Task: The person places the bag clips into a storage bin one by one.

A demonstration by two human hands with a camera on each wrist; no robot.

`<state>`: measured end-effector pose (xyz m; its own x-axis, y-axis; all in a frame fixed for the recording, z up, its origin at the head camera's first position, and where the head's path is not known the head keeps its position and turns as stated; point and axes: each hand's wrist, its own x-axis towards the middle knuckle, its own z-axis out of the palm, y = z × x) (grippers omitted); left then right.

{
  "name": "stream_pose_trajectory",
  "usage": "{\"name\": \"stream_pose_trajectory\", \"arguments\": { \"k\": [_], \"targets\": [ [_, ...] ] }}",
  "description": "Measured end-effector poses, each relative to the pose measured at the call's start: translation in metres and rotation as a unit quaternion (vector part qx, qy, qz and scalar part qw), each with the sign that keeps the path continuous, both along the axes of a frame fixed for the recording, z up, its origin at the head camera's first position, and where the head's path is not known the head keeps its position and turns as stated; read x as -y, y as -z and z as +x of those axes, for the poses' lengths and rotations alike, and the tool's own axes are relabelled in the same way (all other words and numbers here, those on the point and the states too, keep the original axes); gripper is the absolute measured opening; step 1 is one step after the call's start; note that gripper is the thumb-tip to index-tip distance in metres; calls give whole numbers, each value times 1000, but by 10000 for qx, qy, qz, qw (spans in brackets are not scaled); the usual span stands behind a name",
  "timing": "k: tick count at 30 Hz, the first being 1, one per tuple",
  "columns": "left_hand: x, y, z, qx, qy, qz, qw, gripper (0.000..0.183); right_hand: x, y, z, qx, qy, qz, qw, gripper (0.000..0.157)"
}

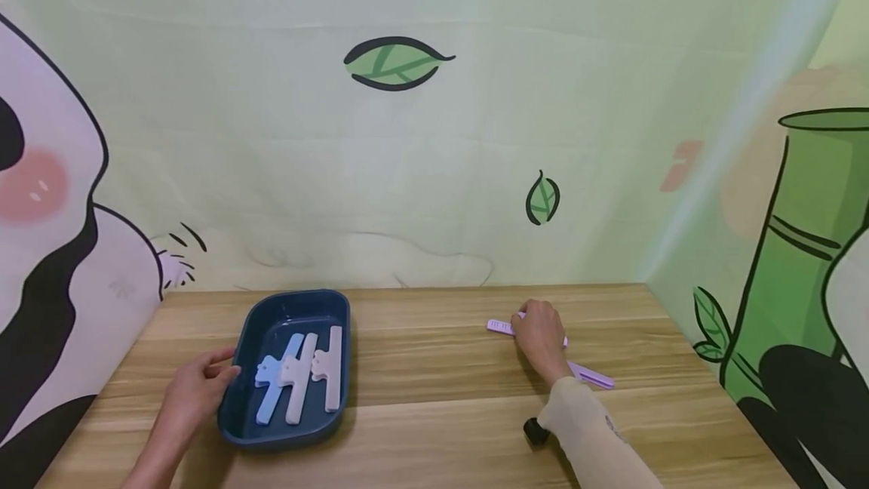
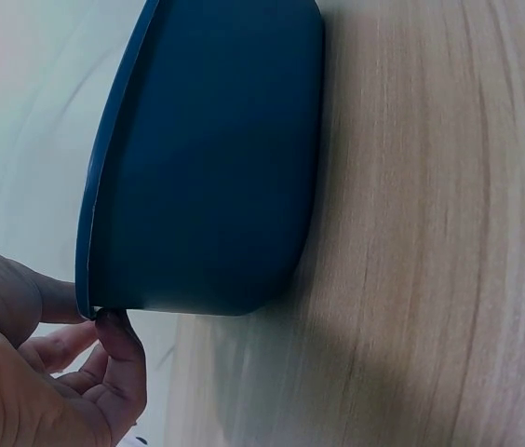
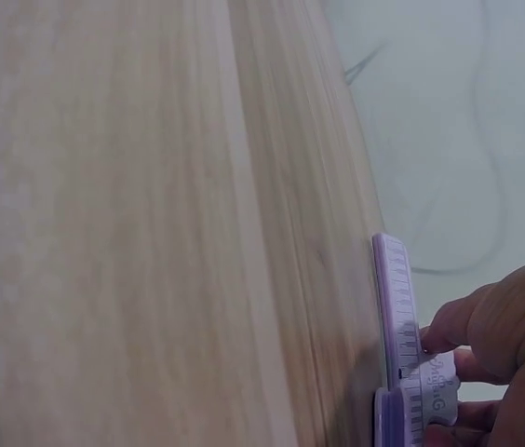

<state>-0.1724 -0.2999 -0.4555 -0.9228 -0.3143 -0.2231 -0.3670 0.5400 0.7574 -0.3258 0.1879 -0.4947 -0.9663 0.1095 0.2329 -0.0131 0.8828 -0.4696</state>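
Observation:
A dark blue tray stands on the left of the table, with three long bag clips inside: a blue clip, a pale clip and another pale clip at the right. My left hand pinches the tray's rim at its left side; the left wrist view shows thumb and finger at the rim's edge. Over on the right, my right hand pinches the grip of a purple bag clip with ruler-like marks. A second purple clip lies close by, partly hidden by the right wrist.
The wooden table runs back to a printed cloth backdrop with leaves and a panda. A small black object sits beside the right sleeve.

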Motion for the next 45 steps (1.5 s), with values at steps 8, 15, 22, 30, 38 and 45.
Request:
{"name": "stream_pose_trajectory", "arguments": {
  "k": [8, 15, 22, 30, 38, 45],
  "targets": [
    [0, -1, 0, -34, -29, -58, 10000, 48, -2, -3, 2, -38, 97, -235, 9997, 21],
    [0, -2, -3, 39, -77, 2, 10000, 47, -3, -8, 5, -276, 145, -352, 9989, 23],
    [0, -1, -3, 43, -85, 32, 9999, 48, -5, -12, 7, -656, 141, -487, 9966, 22],
    [0, -1, -4, 177, -164, 57, 9997, 48, -7, -21, 12, -1056, 45, -545, 9929, 18],
    [1, 0, -5, 158, -131, 85, 9998, 48, -11, -33, 20, -1609, -184, -663, 9846, 15],
    [-1, 0, -4, 201, -170, 92, 9996, 48, -13, -43, 24, -1782, -303, -882, 9796, 14]
  ]
}}
